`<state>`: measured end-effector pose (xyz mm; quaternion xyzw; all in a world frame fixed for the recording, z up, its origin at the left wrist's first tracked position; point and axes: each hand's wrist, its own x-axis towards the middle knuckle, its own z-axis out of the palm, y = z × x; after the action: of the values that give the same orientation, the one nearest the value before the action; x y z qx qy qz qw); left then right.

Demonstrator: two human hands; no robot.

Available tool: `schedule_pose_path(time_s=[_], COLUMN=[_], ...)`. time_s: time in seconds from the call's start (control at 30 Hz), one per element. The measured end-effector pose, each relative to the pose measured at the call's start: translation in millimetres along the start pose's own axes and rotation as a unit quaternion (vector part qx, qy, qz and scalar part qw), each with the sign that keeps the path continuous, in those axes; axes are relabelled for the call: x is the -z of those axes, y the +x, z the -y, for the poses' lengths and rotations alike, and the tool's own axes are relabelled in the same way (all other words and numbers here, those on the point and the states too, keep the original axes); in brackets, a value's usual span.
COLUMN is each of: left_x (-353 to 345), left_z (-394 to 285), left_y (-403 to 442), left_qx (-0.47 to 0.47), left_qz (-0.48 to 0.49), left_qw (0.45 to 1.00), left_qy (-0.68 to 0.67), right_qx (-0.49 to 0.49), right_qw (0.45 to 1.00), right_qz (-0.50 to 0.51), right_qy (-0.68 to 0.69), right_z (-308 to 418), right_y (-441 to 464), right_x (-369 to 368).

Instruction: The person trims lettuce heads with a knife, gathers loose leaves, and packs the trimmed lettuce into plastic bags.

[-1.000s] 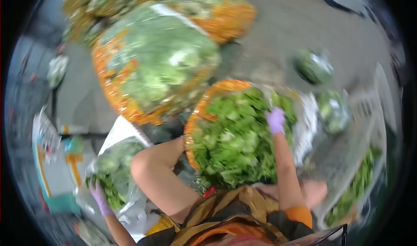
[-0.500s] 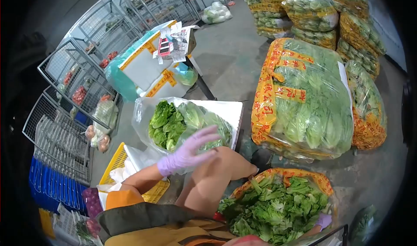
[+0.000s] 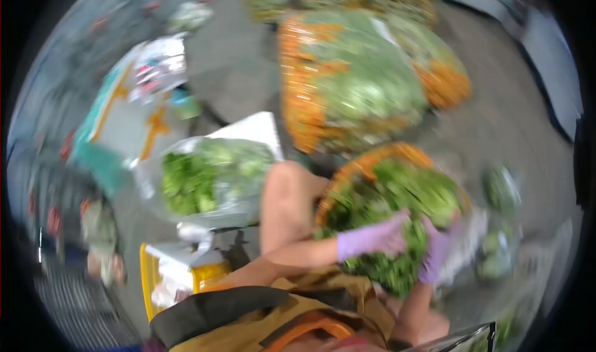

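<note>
My left hand [image 3: 375, 236], in a light purple glove, reaches across into an orange-rimmed bag [image 3: 340, 181] of loose green leaves [image 3: 372, 271]. Its fingertips are at the leaves, but blur hides how they are bent. On the right side of the bag, my right hand [image 3: 436, 249], gloved alike, has its thumb and fingers around the lower end of a pale green lettuce head [image 3: 431, 194]. That head lies on top of the leaves, its tips toward the far left.
Left of my knee, a clear plastic bag [image 3: 239, 178] of lettuce rests on a white board [image 3: 257, 128]. A yellow basket [image 3: 148, 284] stands nearer. Beyond are a large wrapped lettuce bale [image 3: 372, 79] and a white box [image 3: 127, 119]. Wrapped greens [image 3: 501, 189] lie at right.
The view has turned right and is blurred. My left hand has moved from above my knee to the leaf bag. My right hand has come further into view, at a lettuce head.
</note>
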<state>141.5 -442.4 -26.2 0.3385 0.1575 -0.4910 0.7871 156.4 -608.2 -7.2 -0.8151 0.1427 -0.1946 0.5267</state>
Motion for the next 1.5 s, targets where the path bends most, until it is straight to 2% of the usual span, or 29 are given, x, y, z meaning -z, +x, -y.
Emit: schedule_pose_path(time_s=[0.03,0.07,0.1,0.13,0.17,0.2,0.3,0.37,0.4,0.5,0.53,0.67,0.77,0.83,0.97,1.03,1.07,1.1,1.17,1.2,1.27,1.3,1.33,1.37,1.4,1.47,1.5], left_x=[4,0,-26,-18,-31,-22,-18,-17,-18,-16,-15,-11,-5,-2,5,8,11,11,14,9,20,25,27,30,36,36,27], left_z=[11,10,-1,-3,-11,-12,-15,-12,-11,-4,-1,2,4,8,10,15,18,18,13,7,-9,-6,-6,-5,-2,0,-4], left_y=[16,21,8,2,-10,-3,-6,-15,-17,-17,-17,-20,-16,-11,-6,4,9,9,2,-4,4,5,8,13,18,14,10], left_qx=[0.002,-0.067,-0.157,-0.126,-0.154,-0.175,-0.191,-0.188,-0.19,-0.202,-0.217,-0.207,-0.228,-0.265,-0.277,-0.272,-0.267,-0.266,-0.264,-0.266,-0.246,-0.218,-0.229,-0.234,-0.272,-0.316,-0.317], left_qz=[-0.015,0.108,0.099,0.153,0.13,0.127,0.122,0.108,0.093,0.054,0.035,-0.01,-0.01,-0.028,-0.016,-0.084,-0.098,-0.099,0.031,0.008,0.007,-0.001,0.03,0.033,0.022,-0.006,-0.006], left_qw=[1.0,0.984,0.956,0.92,0.907,0.919,0.908,0.913,0.915,0.911,0.918,0.912,0.921,0.928,0.927,0.932,0.929,0.929,0.905,0.91,0.925,0.939,0.941,0.941,0.946,0.946,0.946], left_qy=[-0.02,-0.123,-0.226,-0.337,-0.369,-0.331,-0.353,-0.345,-0.343,-0.354,-0.33,-0.355,-0.315,-0.26,-0.251,-0.225,-0.237,-0.236,-0.333,-0.317,-0.288,-0.265,-0.245,-0.243,-0.177,-0.075,-0.074], right_qx=[0.05,0.098,0.205,0.169,0.138,0.121,0.12,0.023,0.058,0.041,0.005,-0.024,-0.002,0.036,-0.03,0.029,0.029,-0.053,-0.214,-0.211,-0.15,-0.225,-0.262,-0.286,-0.28,-0.126,-0.126], right_qw=[0.997,0.988,0.966,0.967,0.965,0.97,0.974,0.99,0.98,0.975,0.976,0.977,0.981,0.987,0.979,0.986,0.986,0.984,0.958,0.96,0.983,0.964,0.942,0.916,0.916,0.928,0.928], right_qz=[0.056,0.113,0.147,0.176,0.207,0.189,0.193,0.103,0.085,0.111,0.133,0.178,0.184,0.152,0.195,0.161,0.162,0.162,0.15,0.147,0.106,0.112,0.13,0.147,0.149,0.186,0.186], right_qy=[0.011,0.027,-0.059,-0.076,-0.081,-0.088,-0.005,-0.097,-0.17,-0.188,-0.17,-0.115,-0.052,-0.024,-0.04,-0.01,-0.009,-0.046,-0.115,-0.111,-0.024,0.085,0.162,0.241,0.245,0.297,0.298], right_z=[0,23,33,41,45,39,20,23,32,35,41,32,20,10,-29,-55,-76,-107,-151,-156,-167,-130,-76,-36,-21,-7,-6], right_y=[-10,-20,-23,-35,-44,-48,-62,-78,-82,-87,-85,-80,-76,-72,-63,-65,-65,-66,-67,-66,-75,-68,-61,-48,-43,-47,-48], right_x=[10,19,25,29,36,45,44,25,17,-4,-4,-10,-14,-16,-22,-29,-31,-30,-26,-27,-23,-21,-9,-2,-2,-1,-2])
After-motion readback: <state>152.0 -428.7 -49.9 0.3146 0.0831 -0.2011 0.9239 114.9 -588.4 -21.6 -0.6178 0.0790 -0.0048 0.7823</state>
